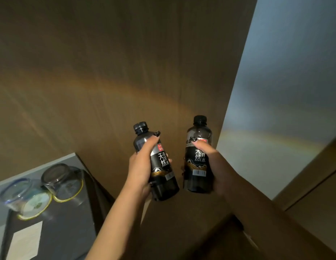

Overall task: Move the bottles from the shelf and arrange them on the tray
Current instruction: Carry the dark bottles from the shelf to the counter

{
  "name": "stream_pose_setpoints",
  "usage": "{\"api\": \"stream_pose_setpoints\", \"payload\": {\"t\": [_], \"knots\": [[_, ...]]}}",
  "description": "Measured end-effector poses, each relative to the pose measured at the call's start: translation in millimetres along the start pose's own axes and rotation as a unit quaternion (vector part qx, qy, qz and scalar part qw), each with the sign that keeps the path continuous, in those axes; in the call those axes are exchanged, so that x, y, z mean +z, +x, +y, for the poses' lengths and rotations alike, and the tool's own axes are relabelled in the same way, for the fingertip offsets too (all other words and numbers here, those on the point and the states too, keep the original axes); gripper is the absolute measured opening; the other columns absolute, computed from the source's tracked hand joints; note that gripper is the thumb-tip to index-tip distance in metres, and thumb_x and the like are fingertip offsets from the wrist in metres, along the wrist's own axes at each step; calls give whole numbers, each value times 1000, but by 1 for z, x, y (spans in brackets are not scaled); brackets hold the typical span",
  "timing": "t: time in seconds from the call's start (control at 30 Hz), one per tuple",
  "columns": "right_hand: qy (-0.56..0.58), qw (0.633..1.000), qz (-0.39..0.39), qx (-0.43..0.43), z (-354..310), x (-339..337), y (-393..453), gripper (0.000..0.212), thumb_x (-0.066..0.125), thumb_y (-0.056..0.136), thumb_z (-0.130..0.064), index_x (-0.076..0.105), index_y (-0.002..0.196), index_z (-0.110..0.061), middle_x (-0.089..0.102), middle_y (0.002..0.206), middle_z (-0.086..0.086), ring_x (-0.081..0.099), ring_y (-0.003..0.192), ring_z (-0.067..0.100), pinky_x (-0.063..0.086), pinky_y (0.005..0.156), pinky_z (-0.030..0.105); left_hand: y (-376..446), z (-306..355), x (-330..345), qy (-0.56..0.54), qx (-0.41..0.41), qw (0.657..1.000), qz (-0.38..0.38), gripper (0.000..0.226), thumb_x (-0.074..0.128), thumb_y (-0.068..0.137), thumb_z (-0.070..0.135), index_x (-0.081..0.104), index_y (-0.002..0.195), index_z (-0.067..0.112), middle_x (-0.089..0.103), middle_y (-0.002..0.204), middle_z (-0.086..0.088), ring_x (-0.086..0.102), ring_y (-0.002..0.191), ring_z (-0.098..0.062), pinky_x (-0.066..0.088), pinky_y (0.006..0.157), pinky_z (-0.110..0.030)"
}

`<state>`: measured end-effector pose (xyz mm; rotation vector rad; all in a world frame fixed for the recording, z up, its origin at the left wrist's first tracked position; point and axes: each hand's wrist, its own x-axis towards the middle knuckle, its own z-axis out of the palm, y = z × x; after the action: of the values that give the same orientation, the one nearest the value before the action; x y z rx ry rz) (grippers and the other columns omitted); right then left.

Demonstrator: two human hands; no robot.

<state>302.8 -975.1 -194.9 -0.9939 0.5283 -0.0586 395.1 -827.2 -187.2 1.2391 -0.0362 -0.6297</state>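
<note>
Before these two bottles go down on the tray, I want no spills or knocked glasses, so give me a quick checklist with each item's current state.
1. Left hand grip on the left bottle: ok, fingers wrapped round it.
2. Right hand grip on the right bottle: ok.
3. Both caps on: ok.
4. Bottles apart, not touching: ok.
5. Free space on the dark tray: cannot tell, two upturned glasses and a white card sit there.
6. Bottles upright: left tilted, right near upright.

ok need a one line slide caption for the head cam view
Each hand grips a capped dark bottle, left hand and right hand, beside a dark tray holding two upturned glasses.
</note>
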Motion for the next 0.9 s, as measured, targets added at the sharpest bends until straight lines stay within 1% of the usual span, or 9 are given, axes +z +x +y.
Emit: {"api": "stream_pose_setpoints", "payload": {"t": [0.07, 0.13, 0.2, 0.27, 0.33, 0.43, 0.53, 0.73, 0.9], "knots": [[3, 1000, 14, -18, 0, 6, -14, 63, 80, 59, -39, 62, 110, -8, 67, 85, 13, 64, 79, 31, 52, 86, 48, -11, 8, 0, 8, 10, 1000, -19, 66, 78, 52, 51, 63, 99, 8, 68, 78, -16, 68, 68, -29, 54, 67, -38], [6, 999, 12, -38, 0, 10, -27, 53, 76, 61, -36, 63, 103, -7, 66, 80, 13, 63, 74, 32, 53, 78, 42, -24, 12, 1, 19, 26, 999, -31, 65, 78, 50, 50, 64, 97, 7, 68, 78, -17, 68, 66, -30, 55, 65, -36], [-34, 997, 22, -71, 2, 11, -33, 51, 79, 64, -34, 62, 105, -8, 67, 86, 17, 66, 77, 34, 54, 75, 41, -37, 14, 0, 26, 39, 998, -40, 64, 78, 51, 48, 63, 97, 5, 67, 77, -19, 67, 64, -30, 55, 62, -35], [-96, 988, 53, -105, 8, 11, -42, 51, 79, 69, -33, 61, 111, -11, 69, 99, 20, 69, 88, 38, 55, 80, 46, -51, 11, -3, 35, 45, 998, -31, 64, 77, 52, 49, 63, 96, 5, 68, 76, -19, 67, 64, -30, 55, 59, -32], [-128, 984, 59, -105, 16, 10, -52, 44, 76, 74, -32, 61, 111, -16, 70, 100, 17, 70, 88, 34, 56, 76, 43, -67, 5, -8, 42, 47, 998, -13, 65, 76, 51, 50, 63, 96, 5, 68, 75, -18, 68, 65, -30, 55, 57, -30], [-142, 986, 32, -84, 28, 10, -73, 34, 74, 77, -32, 63, 107, -20, 70, 92, 11, 69, 76, 24, 56, 64, 32, -98, -8, -17, 34, 44, 998, 17, 62, 76, 54, 50, 62, 96, 6, 68, 74, -18, 68, 64, -30, 54, 56, -29], [-140, 988, -15, -61, 43, 13, -97, 33, 73, 78, -29, 62, 107, -16, 68, 84, 9, 68, 65, 19, 54, 55, 28, -136, -22, -29, 24, 30, 998, 51, 55, 75, 58, 48, 63, 92, 6, 67, 74, -19, 67, 63, -30, 55, 57, -30], [-159, 983, -94, -18, 86, 33, -134, 35, 73, 77, -29, 62, 108, -17, 69, 84, 8, 67, 71, 22, 53, 63, 34, -218, -41, -62, 5, 39, 989, 142, 73, 76, 52, 47, 65, 104, -3, 67, 79, -22, 65, 63, -31, 55, 63, -36], [-170, 974, -147, 6, 121, 66, -167, 24, 69, 81, -26, 63, 103, -18, 71, 74, 3, 68, 67, 20, 52, 65, 35, -283, -47, -105, -12, 55, 978, 202, 57, 74, 58, 45, 65, 95, 2, 68, 73, -20, 66, 58, -28, 53, 50, -29]]}}
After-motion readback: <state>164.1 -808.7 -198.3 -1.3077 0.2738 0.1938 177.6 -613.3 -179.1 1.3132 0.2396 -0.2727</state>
